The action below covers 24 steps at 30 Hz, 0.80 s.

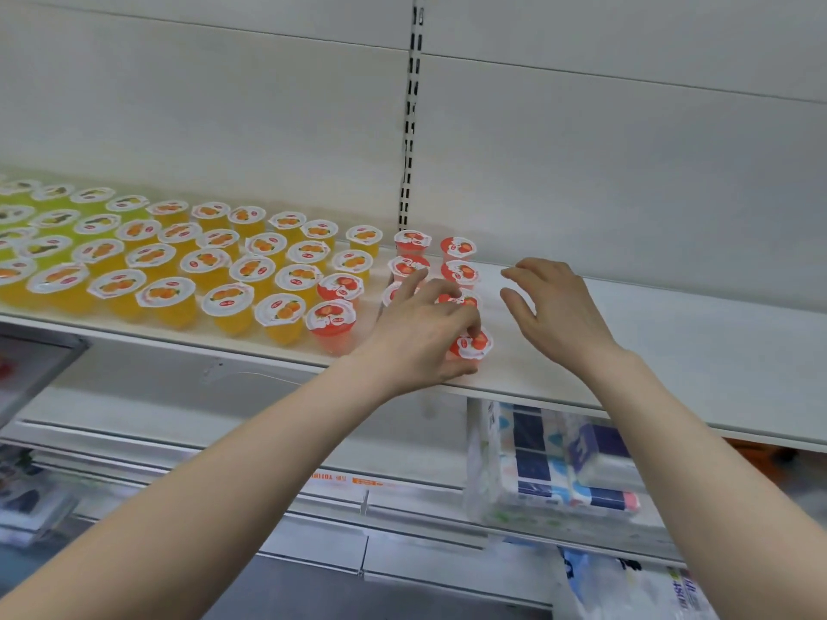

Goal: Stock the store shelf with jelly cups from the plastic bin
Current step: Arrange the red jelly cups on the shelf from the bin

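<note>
One long white shelf (pixel 671 351) holds rows of jelly cups (pixel 206 261), yellow and green toward 9 o'clock, red by the middle. Left hand (pixel 420 337) pinches a red cup (pixel 474 344) at the front edge; right hand (pixel 555 311) hovers at its 3 o'clock, fingers loosely apart, empty.

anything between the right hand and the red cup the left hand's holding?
Nothing: in the head view only bare shelf separates the right hand from the red jelly cup that the left hand pinches.

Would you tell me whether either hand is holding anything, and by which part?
The left hand grips the front red jelly cup at its rim and side; the right hand holds nothing.
</note>
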{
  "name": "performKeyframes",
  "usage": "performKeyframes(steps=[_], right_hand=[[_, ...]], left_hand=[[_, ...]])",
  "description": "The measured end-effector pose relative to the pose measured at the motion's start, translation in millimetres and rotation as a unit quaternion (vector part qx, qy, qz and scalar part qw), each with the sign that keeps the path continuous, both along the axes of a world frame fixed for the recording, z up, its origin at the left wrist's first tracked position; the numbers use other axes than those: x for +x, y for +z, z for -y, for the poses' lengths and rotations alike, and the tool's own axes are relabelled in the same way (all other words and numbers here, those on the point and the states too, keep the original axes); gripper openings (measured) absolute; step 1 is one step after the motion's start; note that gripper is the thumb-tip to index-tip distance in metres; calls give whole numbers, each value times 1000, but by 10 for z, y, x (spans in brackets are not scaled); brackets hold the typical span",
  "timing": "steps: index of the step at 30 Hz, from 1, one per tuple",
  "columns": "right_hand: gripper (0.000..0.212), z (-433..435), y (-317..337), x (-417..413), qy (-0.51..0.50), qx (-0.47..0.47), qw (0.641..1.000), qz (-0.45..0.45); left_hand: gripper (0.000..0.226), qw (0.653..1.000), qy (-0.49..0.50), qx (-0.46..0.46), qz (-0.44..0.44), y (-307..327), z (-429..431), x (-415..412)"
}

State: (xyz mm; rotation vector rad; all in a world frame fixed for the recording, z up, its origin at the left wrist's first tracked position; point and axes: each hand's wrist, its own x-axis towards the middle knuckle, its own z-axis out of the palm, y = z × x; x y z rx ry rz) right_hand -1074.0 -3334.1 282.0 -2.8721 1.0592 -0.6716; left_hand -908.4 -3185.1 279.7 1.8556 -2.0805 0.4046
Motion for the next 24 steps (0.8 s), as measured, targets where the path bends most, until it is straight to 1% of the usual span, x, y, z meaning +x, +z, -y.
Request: performKeyframes(steps=[3,6,11,15,18,21,24], right_hand=[[38,6,-31,-22,0,5,1000,7],[42,6,-28,-14,4,6,1000,12],[41,-26,76,72,13,-8,999,30],[45,-106,209,233,32,-21,998,46],[47,-199,305,434,55,-40,997,43],[50,-355,379,716,92,-72,993,31],[49,-557,424,1054,134,-108,985,22]], left_hand=[[41,1000,11,-6,10,-25,3,-9],[44,999,20,-9,42,-30,14,-5],[50,994,23,-41,103,3,-3,5],[55,992,46,-87,74,134,-83,106],[49,987,66,-128,68,247,-187,346],[42,982,95,-143,74,368,-371,689],[41,979,123,-139,89,447,-667,1084]])
